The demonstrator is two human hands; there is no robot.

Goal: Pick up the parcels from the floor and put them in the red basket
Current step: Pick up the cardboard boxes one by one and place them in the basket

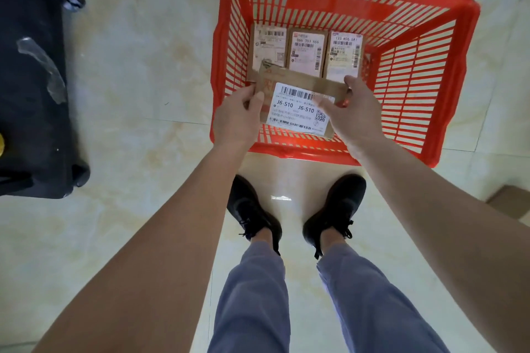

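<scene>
A red plastic basket [415, 86] stands on the tiled floor in front of my feet. Three cardboard parcels lie side by side along its far bottom: a left one [269, 46], a middle one [306, 50] and a right one [344, 54], all with white labels up. I hold a fourth brown parcel [298, 106] with a white "J6-S10" label over the basket's near half. My left hand [238, 120] grips its left edge and my right hand [355, 114] grips its right edge.
A black wheeled suitcase [31, 80] lies on the floor at the left. A brown cardboard box [513, 200] shows at the right edge, partly hidden by my right forearm. My black shoes [292, 215] stand just behind the basket.
</scene>
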